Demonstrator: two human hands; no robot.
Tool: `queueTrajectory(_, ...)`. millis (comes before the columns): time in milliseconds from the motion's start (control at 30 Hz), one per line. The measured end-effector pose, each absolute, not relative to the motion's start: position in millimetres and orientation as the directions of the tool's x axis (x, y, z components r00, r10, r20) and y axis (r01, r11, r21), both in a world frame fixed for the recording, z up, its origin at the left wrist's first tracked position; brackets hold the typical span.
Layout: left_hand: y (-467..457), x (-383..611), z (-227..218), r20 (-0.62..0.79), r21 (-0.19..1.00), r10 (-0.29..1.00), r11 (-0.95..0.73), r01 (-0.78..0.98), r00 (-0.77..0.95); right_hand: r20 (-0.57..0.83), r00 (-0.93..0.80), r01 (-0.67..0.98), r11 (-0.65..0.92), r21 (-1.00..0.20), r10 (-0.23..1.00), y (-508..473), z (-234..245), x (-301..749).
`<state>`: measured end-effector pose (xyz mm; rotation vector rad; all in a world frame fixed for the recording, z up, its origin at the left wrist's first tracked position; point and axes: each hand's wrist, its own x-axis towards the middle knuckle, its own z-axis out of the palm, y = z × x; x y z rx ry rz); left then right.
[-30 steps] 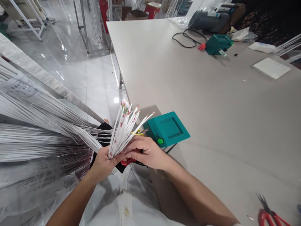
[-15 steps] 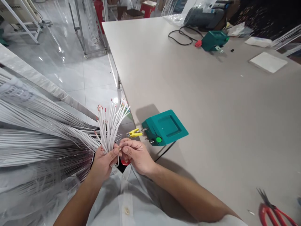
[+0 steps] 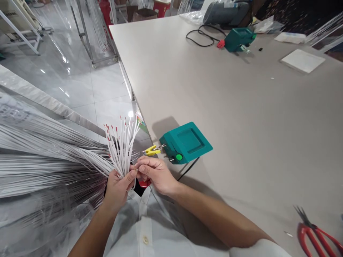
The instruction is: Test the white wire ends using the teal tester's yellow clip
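white wires gripped at the lower middle of the frame

a grey table (image 3: 241, 107) fills the right and upper frame. a thick sheaf of white wires (image 3: 40, 157) sweeps in from the left edge to the lower middle. there the left hand (image 3: 118, 187) is clamped around them, and their red-tipped ends (image 3: 120, 139) fan upward. the right hand (image 3: 157, 173) touches the left, thumb and forefinger pinched on one wire. just above sits a teal box (image 3: 186, 142) with a yellow clip (image 3: 151, 150) at its left. red scissors (image 3: 316, 233) lie at lower right.
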<state>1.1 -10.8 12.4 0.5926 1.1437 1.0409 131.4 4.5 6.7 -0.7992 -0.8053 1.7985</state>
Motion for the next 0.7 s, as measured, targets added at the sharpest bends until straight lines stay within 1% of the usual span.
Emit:
queueTrajectory(100, -13.7, -1.0, 10.1, -0.443, 0.852, 0.895, 0.438, -0.287, 0.053, -0.169, -0.26, -0.398, -0.264, -0.879, 0.951, 5.0, 13.7, 134.4)
queueTrajectory(167, -15.2, -1.9, 9.5, -0.439, 0.855, 0.896, 0.441, -0.274, 0.072, -0.198, -0.242, -0.369, -0.279, -0.886, 0.95, 4.3, 16.3, 134.3)
queueTrajectory(300, -15.4, 0.0, 12.2, -0.421, 0.852, 0.906, 0.415, -0.32, 0.053, -0.29, -0.266, -0.414, -0.38, -0.827, 0.92, 2.2, 12.1, 131.1)
queueTrajectory(367, -14.7, 1.6, 13.7, -0.423, 0.845, 0.905, 0.412, -0.34, 0.047, -0.285, -0.285, -0.439, -0.389, -0.81, 0.915, 1.8, 9.1, 129.9)
queueTrajectory(433, -14.2, 2.6, 13.9, -0.434, 0.838, 0.9, 0.421, -0.348, 0.044, -0.24, -0.287, -0.414, -0.346, -0.842, 0.927, 1.8, 8.5, 129.9)
queueTrajectory(500, -14.1, 2.7, 12.4, -0.44, 0.838, 0.897, 0.426, -0.342, 0.041, -0.151, -0.226, -0.3, -0.217, -0.929, 0.962, 1.8, 10.7, 131.3)
queueTrajectory(567, -14.7, 2.4, 10.0, -0.434, 0.846, 0.9, 0.424, -0.324, 0.044, 0.009, -0.125, -0.089, -0.003, -0.996, 0.992, 1.3, 14.0, 133.8)
queueTrajectory(600, -15.2, 2.3, 8.8, -0.429, 0.851, 0.902, 0.419, -0.315, 0.043, 0.109, -0.088, 0.034, 0.113, -0.993, 0.99, 0.9, 15.3, 135.5)
queueTrajectory(633, -15.7, 2.4, 7.6, -0.424, 0.857, 0.905, 0.414, -0.307, 0.037, 0.211, -0.075, 0.151, 0.22, -0.964, 0.975, 0.6, 16.0, 137.3)
queueTrajectory(700, -16.4, 2.9, 5.8, -0.42, 0.865, 0.908, 0.406, -0.294, 0.021, 0.38, -0.115, 0.345, 0.395, -0.851, 0.918, 0.5, 15.2, 141.4)
